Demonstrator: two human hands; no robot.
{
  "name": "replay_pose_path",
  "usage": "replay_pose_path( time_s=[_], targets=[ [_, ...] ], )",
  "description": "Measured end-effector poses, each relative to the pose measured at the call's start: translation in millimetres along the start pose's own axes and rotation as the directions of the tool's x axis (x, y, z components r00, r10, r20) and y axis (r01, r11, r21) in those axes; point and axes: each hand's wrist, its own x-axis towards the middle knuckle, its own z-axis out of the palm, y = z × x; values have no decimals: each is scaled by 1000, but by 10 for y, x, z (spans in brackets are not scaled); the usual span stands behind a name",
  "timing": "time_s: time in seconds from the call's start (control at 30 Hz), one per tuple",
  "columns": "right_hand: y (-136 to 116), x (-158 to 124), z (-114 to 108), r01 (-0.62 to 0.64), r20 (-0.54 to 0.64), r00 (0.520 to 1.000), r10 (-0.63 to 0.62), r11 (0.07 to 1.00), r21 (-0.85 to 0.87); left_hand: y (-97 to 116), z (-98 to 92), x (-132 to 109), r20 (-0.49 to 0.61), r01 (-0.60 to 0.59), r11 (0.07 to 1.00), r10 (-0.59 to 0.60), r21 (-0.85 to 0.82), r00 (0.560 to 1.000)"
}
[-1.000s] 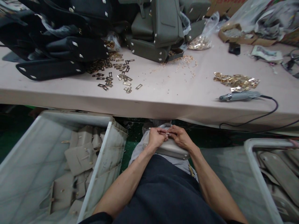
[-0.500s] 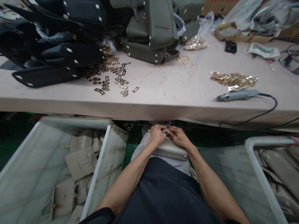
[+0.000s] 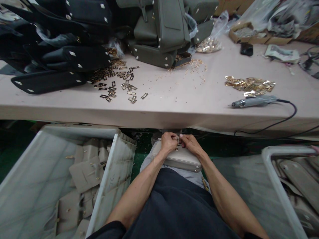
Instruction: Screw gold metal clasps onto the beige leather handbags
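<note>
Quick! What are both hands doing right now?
Left hand: closed, gripping the top of the beige bag.
Right hand: closed, pinching the same bag's top edge.

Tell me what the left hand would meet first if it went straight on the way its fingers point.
The left hand points rightward: first the small metal fitting pinched between both hands atop the beige bag, then the right hand. Depth is unclear.

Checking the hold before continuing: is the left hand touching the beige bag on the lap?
Touching. The head view shows the left hand curled over the top edge of the beige bag.
</note>
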Motion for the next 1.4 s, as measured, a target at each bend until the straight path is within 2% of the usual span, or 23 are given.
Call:
replay_pose_path(
  time_s=[0.13, 0.4, 0.53, 0.63, 0.7, 0.83, 0.97, 1.07, 1.17, 1.3, 1.4],
  targets=[
    [41, 20, 5, 45, 16, 999, -45, 999, -15, -92, 32, 41, 16, 27, 997, -26, -76, 1000],
    [126, -6, 69, 90, -156, 981, -115, 983, -160, -147, 61, 56, 130, 45, 989, -27, -137, 991],
    [108, -38, 73, 123, -225, 948, -224, 912, -391, -140, 50, 87, 125, 38, 993, -23, -116, 992],
    [46, -67, 60, 133, -161, 952, -262, 822, -554, -104, 42, 65, 99, 62, 993, -52, -100, 994],
    [0, -108, 63, 153, -66, 971, -230, 809, -567, -62, 15, 4, 81, 92, 992, -84, -91, 993],
    [-74, -234, 142, 233, 59, 970, -235, 840, -491, 26, -110, -188, 46, 153, 986, -150, -67, 988],
    [-136, -284, 255, 216, 37, 975, -221, 885, -413, 20, -214, -324, 0, 215, 974, -215, -65, 977],
    [-178, -225, 280, 209, 5, 977, -214, 947, -243, -54, -219, -350, -14, 253, 962, -255, -106, 967],
    [-194, -154, 269, 227, 22, 974, -226, 968, -104, -122, -199, -361, 4, 272, 947, -275, -169, 961],
    [-156, -115, 277, 116, 100, 987, -123, 990, 77, -155, -199, -377, 87, 314, 916, -302, -249, 949],
    [-96, -92, 304, 60, 120, 990, -75, 991, 121, -182, -202, -364, 120, 342, 895, -321, -287, 940]
  ],
)
